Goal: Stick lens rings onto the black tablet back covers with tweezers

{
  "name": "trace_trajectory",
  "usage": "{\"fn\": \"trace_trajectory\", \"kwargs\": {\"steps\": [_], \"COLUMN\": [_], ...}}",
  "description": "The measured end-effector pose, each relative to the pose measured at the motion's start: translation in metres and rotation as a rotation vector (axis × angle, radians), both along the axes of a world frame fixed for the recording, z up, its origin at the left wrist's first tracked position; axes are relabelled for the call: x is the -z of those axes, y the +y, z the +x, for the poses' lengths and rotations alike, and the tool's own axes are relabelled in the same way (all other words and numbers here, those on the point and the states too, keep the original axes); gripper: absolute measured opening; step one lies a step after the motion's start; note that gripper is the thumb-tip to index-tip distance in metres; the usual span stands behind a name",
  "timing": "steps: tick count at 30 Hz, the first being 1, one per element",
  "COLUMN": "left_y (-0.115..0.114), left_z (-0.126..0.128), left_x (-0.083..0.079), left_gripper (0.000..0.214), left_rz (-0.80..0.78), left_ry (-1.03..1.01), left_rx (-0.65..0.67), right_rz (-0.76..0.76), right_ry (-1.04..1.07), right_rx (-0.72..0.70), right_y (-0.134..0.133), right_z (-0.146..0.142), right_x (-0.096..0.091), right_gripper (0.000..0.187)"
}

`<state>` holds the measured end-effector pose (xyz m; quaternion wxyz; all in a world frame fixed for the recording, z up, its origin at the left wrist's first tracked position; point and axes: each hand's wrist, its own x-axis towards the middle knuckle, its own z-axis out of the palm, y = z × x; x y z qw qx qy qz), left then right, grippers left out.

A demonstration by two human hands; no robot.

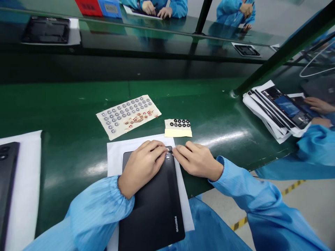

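Note:
A black tablet [154, 205] lies face down on a white sheet [115, 153] at the near edge of the green bench. My left hand [142, 165] rests on its upper part, fingers curled toward the small round camera lens [168, 156] near the top corner. My right hand [196, 160] meets it from the right, fingertips pinched on a thin dark tool or tiny part at the lens. Just beyond lie a small yellow-white card of black rings [178, 127] and a larger paper sheet of small round parts [128, 115].
Another dark device on white paper [7, 174] sits at the far left. A co-worker's hands [318, 108] work on a stack of tablets and sheets [274, 108] at the right. Other people in blue sleeves [157, 8] sit across the far bench, beside a black tray [47, 29].

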<state>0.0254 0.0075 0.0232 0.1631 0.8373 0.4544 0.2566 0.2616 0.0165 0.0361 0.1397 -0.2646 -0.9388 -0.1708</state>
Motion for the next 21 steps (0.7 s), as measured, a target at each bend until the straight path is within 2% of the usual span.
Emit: {"fn": "trace_trajectory", "kwargs": {"steps": [3,7,10,13,15,17,19,21], "left_y": [0.002,0.0,-0.004,0.001,0.012,0.026,0.039,0.046], "left_z": [-0.002,0.0,0.009,0.011,0.0,-0.024,-0.053,-0.079], "left_x": [0.0,0.004,0.003,-0.004,-0.009,-0.011,-0.009,-0.004], "left_gripper": [0.018,0.017,0.019,0.015,0.011,0.011,0.017,0.023], "left_rz": [0.024,0.047,0.063,0.029,0.01,0.042,0.105,0.122], "left_ry": [0.027,0.045,0.133,0.167,0.134,0.11,0.175,0.296], "left_rx": [0.036,0.019,0.001,-0.021,-0.08,-0.211,-0.379,-0.464], "right_rz": [0.113,0.147,0.093,-0.083,-0.201,-0.26,-0.266,-0.251], "right_ry": [0.019,0.019,0.048,0.176,0.21,0.111,-0.066,-0.225], "right_rx": [-0.014,0.046,0.072,0.169,0.281,0.37,0.389,0.355], "right_y": [-0.008,-0.02,-0.02,-0.005,0.01,0.025,0.036,0.041], "right_z": [-0.002,-0.006,-0.006,0.0,0.007,0.014,0.019,0.02], "right_x": [0.003,0.01,0.017,0.017,0.012,0.005,-0.002,-0.003], "right_gripper": [0.014,0.017,0.02,0.021,0.026,0.026,0.023,0.025]}}
